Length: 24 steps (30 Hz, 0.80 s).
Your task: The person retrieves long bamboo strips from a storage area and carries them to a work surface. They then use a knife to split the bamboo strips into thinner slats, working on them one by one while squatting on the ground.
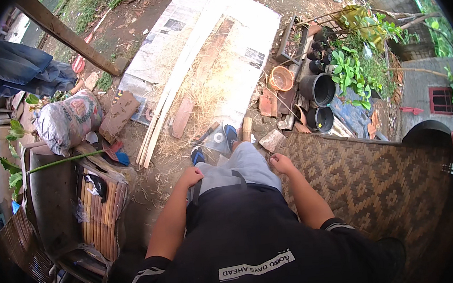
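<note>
Both hands rest beside the legs of my grey shorts (250, 163). My left hand (191, 176) is closed at the left thigh, its fingers curled in against the cloth. On the other side my right hand (281, 164) is closed too, at the right edge of the shorts. Whatever either hand may hold is hidden. Beyond my feet in blue sandals (197, 156) lie long pale bamboo strips (175, 84) on a white printed sheet (256, 23), among straw-like shavings (214, 91). A short wooden board (183, 116) and a short bamboo piece (247, 129) lie nearer to me.
At left stand a worn chair (53, 194) bearing bamboo slats (102, 214) and a stuffed sack (68, 120). Black pots (317, 89), an orange-brown basin (281, 78) and leafy plants (352, 71) line the right. Woven bamboo matting (359, 184) spreads beside my right arm.
</note>
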Available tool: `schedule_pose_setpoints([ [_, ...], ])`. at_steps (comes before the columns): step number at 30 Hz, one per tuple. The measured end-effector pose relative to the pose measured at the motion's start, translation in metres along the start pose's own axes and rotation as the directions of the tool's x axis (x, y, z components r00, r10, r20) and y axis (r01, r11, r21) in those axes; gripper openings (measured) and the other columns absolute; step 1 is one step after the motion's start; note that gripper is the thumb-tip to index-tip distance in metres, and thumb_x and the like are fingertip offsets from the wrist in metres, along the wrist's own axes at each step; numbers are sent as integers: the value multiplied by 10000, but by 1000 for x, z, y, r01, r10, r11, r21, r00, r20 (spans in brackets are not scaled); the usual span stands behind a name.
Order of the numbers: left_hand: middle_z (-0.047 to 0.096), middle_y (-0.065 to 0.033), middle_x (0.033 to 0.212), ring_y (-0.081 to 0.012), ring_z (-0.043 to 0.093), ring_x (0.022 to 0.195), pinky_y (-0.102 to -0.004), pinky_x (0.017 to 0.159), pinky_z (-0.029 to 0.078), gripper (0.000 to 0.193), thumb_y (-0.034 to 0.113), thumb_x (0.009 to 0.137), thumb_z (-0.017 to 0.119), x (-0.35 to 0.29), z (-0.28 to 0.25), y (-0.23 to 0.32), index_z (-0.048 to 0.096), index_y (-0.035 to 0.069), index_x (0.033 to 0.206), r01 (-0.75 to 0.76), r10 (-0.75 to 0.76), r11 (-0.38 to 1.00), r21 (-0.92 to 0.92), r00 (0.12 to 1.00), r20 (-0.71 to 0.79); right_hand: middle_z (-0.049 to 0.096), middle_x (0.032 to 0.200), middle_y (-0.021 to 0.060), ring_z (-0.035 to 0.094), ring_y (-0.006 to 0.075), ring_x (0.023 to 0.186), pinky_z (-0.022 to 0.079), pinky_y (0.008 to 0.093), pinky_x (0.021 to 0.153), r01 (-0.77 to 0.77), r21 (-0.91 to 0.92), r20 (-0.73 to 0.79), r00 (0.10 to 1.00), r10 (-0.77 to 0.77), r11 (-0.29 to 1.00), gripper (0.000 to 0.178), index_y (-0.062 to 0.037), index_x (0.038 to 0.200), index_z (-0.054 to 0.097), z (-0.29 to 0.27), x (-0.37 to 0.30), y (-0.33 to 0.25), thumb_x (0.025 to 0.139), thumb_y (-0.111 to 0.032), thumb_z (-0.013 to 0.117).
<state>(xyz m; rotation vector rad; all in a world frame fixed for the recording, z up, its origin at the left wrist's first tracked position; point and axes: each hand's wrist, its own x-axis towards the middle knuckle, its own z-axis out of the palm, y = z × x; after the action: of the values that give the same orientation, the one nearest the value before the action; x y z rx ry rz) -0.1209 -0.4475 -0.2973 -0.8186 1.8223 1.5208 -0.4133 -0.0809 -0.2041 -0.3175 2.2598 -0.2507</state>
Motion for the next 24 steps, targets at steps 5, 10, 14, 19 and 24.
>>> schedule_pose_setpoints([
  [5, 713, -102, 795, -197, 676, 665, -368, 596, 524, 197, 246, 844, 731, 10, 11, 41, 733, 54, 887, 168, -175, 982, -91, 982, -76, 742, 1097, 199, 703, 364, 1052, 549, 444, 933, 197, -205, 162, 973, -165, 959, 428, -79, 1170, 719, -64, 102, -37, 926, -424, 652],
  [10, 707, -143, 901, -300, 694, 851, -442, 759, 544, 177, 247, 845, 727, -26, 82, 35, 691, 80, 889, -32, 22, 999, -23, 931, -365, 741, 1133, 185, 700, 367, 1069, 540, 447, 959, 472, -288, 440, 838, -323, 833, 425, -128, 1147, 751, -85, 189, -91, 846, -426, 713],
  [14, 699, -194, 977, -397, 658, 973, -490, 827, 518, 171, 216, 868, 692, -55, 116, 59, 666, 82, 971, 166, -178, 984, -65, 890, -420, 748, 1088, 173, 698, 346, 1054, 561, 427, 917, 650, -235, 774, 575, -266, 723, 541, -114, 1205, 735, -54, 187, -99, 803, -475, 754],
  [19, 684, -215, 933, -446, 642, 936, -522, 800, 504, 132, 188, 915, 637, -78, 110, 93, 627, 65, 960, 127, -212, 971, -204, 852, -480, 736, 995, 167, 696, 377, 965, 546, 471, 831, 793, -193, 865, 416, -281, 578, 329, -112, 1081, 707, -14, 160, -89, 857, -350, 669],
  [24, 698, -209, 939, -446, 654, 928, -528, 790, 508, 162, 230, 938, 619, -87, 108, 65, 622, 70, 963, 208, -270, 958, -197, 884, -382, 735, 980, 176, 697, 380, 959, 538, 472, 838, 717, -239, 787, 538, -302, 654, 280, -84, 1060, 701, -14, 141, -112, 893, -292, 614],
])
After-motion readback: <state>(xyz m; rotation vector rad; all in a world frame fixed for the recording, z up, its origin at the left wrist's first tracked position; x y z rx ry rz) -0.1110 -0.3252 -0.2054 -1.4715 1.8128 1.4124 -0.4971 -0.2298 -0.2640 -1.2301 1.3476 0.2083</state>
